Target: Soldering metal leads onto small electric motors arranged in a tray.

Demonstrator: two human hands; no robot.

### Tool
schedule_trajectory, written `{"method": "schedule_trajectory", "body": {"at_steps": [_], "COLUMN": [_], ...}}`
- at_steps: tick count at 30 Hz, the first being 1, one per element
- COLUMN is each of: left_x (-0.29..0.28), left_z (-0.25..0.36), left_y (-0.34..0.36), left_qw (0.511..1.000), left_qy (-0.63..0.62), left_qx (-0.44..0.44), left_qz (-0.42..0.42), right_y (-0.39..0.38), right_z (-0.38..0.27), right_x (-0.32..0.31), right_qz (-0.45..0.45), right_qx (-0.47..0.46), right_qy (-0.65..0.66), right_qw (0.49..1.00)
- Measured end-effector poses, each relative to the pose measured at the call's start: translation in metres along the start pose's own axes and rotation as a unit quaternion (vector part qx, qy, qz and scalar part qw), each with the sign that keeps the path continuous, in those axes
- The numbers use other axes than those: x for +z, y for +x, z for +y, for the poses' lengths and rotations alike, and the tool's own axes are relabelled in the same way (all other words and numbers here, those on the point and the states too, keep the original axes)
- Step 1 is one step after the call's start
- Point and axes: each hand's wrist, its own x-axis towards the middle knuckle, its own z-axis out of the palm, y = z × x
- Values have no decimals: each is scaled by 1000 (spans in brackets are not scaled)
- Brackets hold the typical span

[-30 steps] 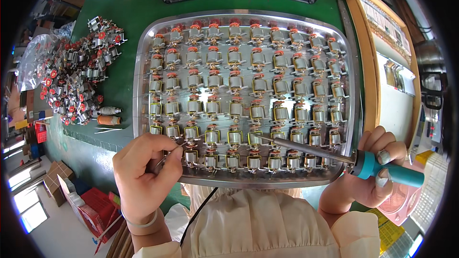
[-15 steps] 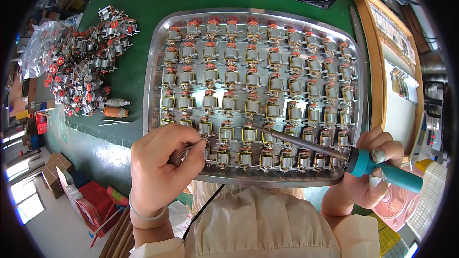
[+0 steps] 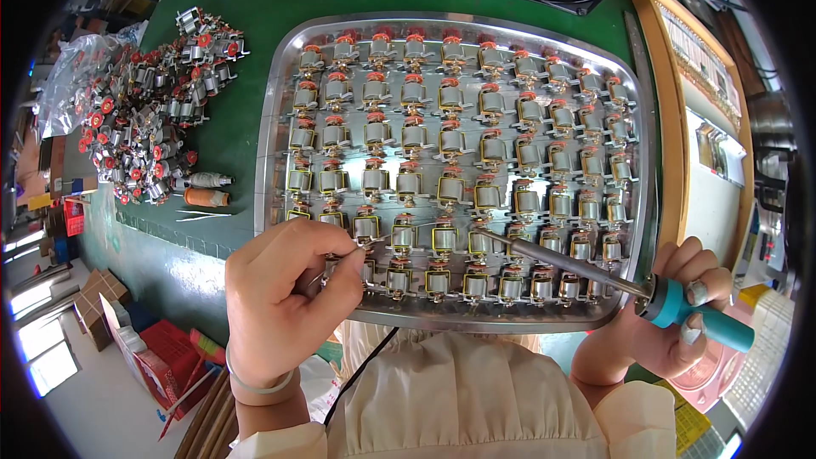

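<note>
Clutter fills the far left: a clear plastic bag [image 3: 64,85] and a loose heap of small motor parts [image 3: 149,119] with red caps spread over the green table [image 3: 238,0], leaving only a narrow bare strip between the heap and the tray. Just below the heap lie two small spools [image 3: 204,189] near the table's front edge, past which cardboard boxes [image 3: 127,331] sit on the floor. The left hand [image 3: 285,293] hovers at the tray's near left corner, fingers pinched narrow around a thin wire [image 3: 374,242] that reaches toward a part in the front rows. The metal tray [image 3: 276,110] takes up the middle of the table, its rim close to the front edge; it holds neat rows of small coil parts [image 3: 450,144] with copper windings, packed nearly wall to wall. Across its front right rows slants the soldering iron [image 3: 578,265], tip among the coils near the middle of the second row from the front. The right hand [image 3: 680,314] grips its teal handle, closed around it, just off the tray's near right corner. A wooden-framed board [image 3: 671,119] stands hard against the tray's right side, leaving little room there.
</note>
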Motion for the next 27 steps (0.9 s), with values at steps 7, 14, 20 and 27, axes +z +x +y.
{"method": "schedule_trajectory", "body": {"at_steps": [7, 14, 20, 27], "left_x": [4, 3, 3, 3], "left_z": [1, 1, 0, 0], "left_y": [2, 1, 0, 0], "left_qw": [1000, 1000, 1000, 1000], "left_qy": [6, 10, 3, 3], "left_qx": [20, 6, -9, -9], "left_qz": [-9, -7, -2, 4], "right_y": [0, 2, 1, 1], "right_z": [0, 4, 7, 8], "right_x": [-12, -12, -13, -14], "right_qz": [-13, -3, -12, -6], "right_qx": [18, 9, 9, 13], "right_qy": [0, -10, -7, -6], "right_qw": [1000, 1000, 1000, 1000]}}
